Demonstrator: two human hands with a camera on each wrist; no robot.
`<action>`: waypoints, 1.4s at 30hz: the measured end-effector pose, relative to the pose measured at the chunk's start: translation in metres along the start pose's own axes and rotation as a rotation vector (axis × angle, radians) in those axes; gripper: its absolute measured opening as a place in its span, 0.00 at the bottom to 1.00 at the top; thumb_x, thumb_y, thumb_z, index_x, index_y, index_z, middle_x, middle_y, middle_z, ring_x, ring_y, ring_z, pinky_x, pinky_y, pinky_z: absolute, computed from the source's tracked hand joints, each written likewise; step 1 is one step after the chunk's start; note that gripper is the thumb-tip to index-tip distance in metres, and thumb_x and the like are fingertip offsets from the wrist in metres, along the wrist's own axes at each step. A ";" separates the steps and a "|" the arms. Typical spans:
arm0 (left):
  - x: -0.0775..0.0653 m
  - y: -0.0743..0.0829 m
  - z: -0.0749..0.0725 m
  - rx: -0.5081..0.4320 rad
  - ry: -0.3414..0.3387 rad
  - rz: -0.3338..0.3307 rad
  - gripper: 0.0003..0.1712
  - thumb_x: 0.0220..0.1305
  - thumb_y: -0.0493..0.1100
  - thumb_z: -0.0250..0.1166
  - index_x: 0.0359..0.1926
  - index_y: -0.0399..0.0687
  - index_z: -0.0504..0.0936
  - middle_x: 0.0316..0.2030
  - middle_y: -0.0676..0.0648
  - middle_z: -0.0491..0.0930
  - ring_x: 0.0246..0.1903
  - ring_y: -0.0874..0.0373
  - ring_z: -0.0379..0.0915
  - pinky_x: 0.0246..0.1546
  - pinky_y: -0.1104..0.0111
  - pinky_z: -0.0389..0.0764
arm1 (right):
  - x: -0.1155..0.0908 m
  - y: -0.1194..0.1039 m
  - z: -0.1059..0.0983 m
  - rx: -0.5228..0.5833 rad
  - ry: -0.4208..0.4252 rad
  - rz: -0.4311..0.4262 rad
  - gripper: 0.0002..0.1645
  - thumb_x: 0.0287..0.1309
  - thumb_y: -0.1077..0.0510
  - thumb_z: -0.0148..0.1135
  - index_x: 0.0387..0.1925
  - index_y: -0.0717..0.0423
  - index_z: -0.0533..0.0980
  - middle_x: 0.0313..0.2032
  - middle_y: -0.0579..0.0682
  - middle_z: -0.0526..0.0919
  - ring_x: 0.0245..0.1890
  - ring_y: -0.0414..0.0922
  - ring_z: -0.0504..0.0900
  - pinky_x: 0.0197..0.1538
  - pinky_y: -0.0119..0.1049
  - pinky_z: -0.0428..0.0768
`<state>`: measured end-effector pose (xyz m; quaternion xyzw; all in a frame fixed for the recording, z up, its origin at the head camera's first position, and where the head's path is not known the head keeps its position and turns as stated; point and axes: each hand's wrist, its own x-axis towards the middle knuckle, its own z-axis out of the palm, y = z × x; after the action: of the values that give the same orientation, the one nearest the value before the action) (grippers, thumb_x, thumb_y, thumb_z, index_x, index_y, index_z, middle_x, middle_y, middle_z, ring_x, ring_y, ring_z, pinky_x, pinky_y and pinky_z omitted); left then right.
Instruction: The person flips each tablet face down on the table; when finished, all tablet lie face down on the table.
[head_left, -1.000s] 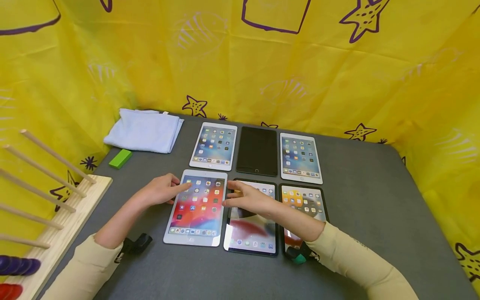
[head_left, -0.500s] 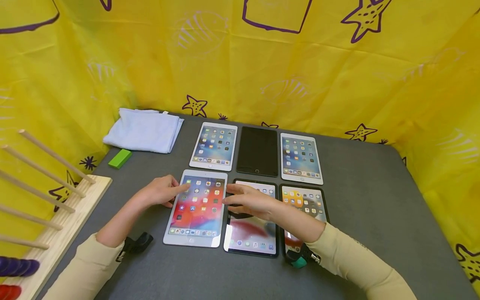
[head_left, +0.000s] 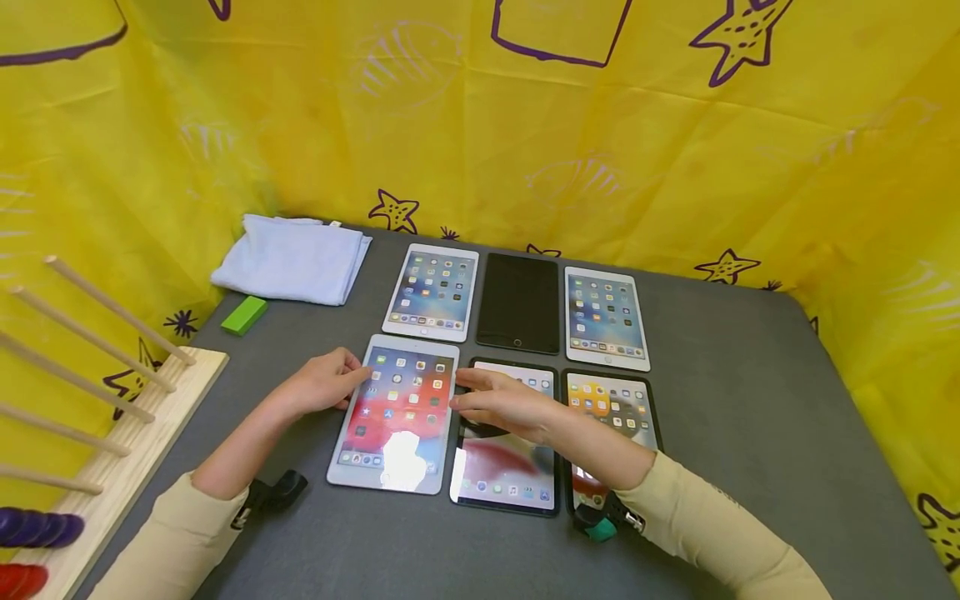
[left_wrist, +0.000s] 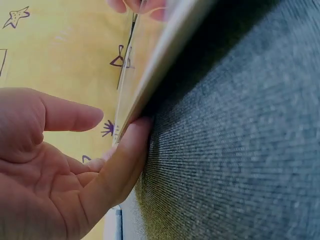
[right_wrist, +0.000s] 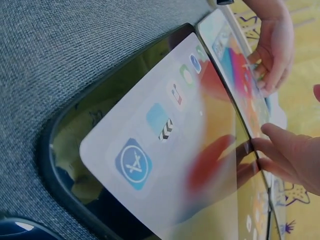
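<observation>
In the head view, a white-framed tablet [head_left: 408, 400] with a red and blue home screen lies front left. My left hand [head_left: 324, 383] holds its upper left edge. In the left wrist view, fingertips [left_wrist: 137, 135] tuck under that edge, while the thumb stands just above the screen. My right hand [head_left: 504, 403] hangs over a black-framed tablet [head_left: 510, 475], its fairly straight fingers at the white tablet's right edge. In the right wrist view, those fingers [right_wrist: 272, 150] meet the line between the two tablets; their exact contact is hard to tell.
Another black-framed tablet [head_left: 615, 400] lies at right. Behind are two white tablets [head_left: 431, 292] [head_left: 606, 317] and a dark-screened one [head_left: 519, 302]. A folded blue cloth [head_left: 292, 260], a green block [head_left: 244, 316] and a wooden peg rack [head_left: 150, 425] stand left.
The white-framed tablet's far end has risen slightly, and a bright glare now lies on its lower screen. My hands keep nearly the same places; the right fingers have shifted slightly.
</observation>
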<state>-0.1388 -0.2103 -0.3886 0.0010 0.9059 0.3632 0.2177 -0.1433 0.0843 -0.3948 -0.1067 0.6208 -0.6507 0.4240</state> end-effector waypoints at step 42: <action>-0.003 0.040 -0.011 -0.277 0.184 0.170 0.26 0.65 0.50 0.65 0.58 0.40 0.72 0.41 0.40 0.80 0.33 0.50 0.81 0.33 0.62 0.85 | 0.004 0.007 0.028 0.039 -0.020 0.056 0.47 0.63 0.59 0.59 0.77 0.52 0.47 0.75 0.54 0.47 0.72 0.51 0.52 0.66 0.45 0.67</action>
<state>-0.1471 -0.1888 -0.3537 0.0144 0.8599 0.5002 0.1003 -0.1240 0.0620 -0.3964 -0.0875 0.6063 -0.6496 0.4503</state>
